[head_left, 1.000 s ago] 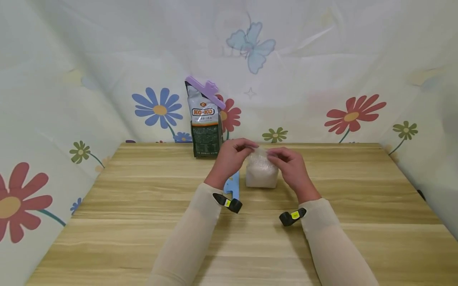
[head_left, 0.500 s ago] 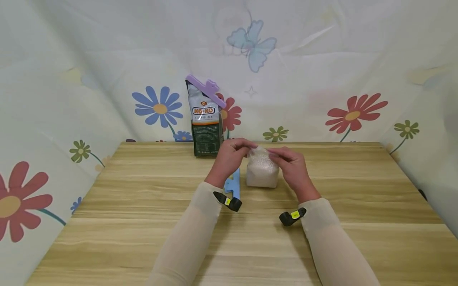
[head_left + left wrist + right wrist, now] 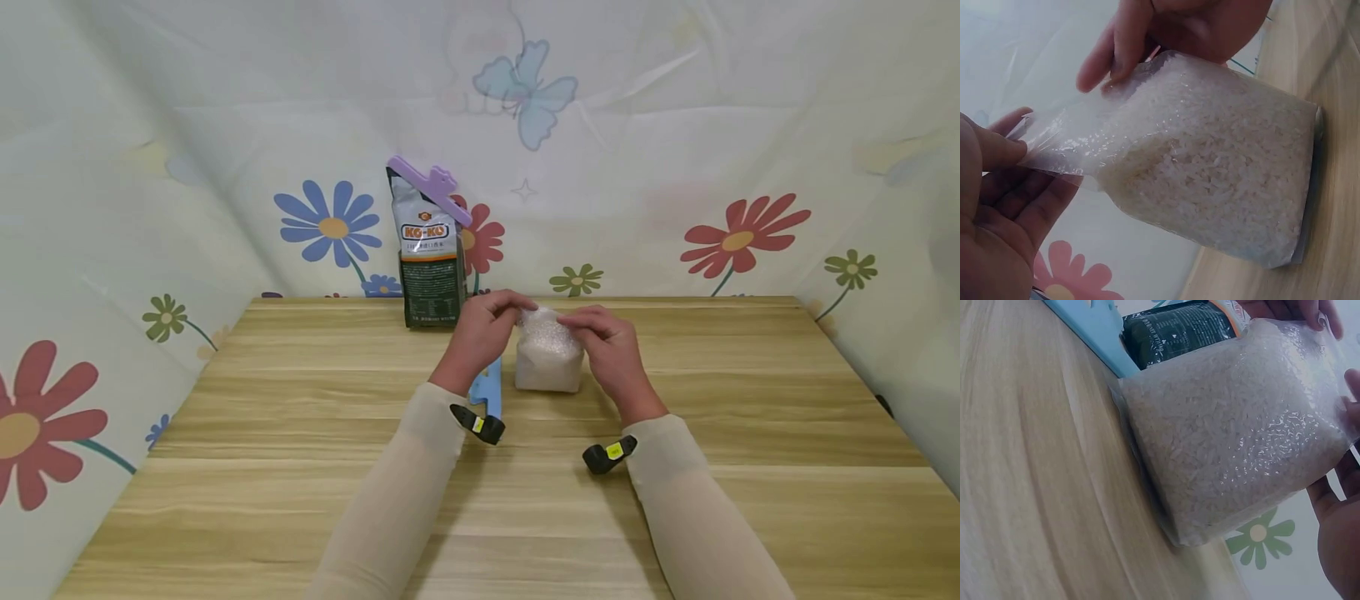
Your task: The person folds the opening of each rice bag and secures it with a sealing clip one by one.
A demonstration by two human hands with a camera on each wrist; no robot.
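A clear plastic bag of white rice stands upright on the table, its loose top gathered between both hands. My left hand pinches the left side of that top between thumb and fingers; the left wrist view shows the thumb of the left hand on the crinkled film. On the opposite side, my right hand holds the film with its thumb and fingertips. Grains fill the lower part of the bag, seen closely in the right wrist view. A light blue bag clip lies left of the rice, partly hidden by the left hand and wrist.
Behind the left hand, a green and silver KO-KO bag stands near the table's back edge, a purple bag clip across its top. Flower-printed cloth hangs behind and beside the wooden table.
Both hands keep their hold on the top of the rice bag and barely move. The right hand has shifted very slightly left, and the plastic between the hands has changed shape a little.
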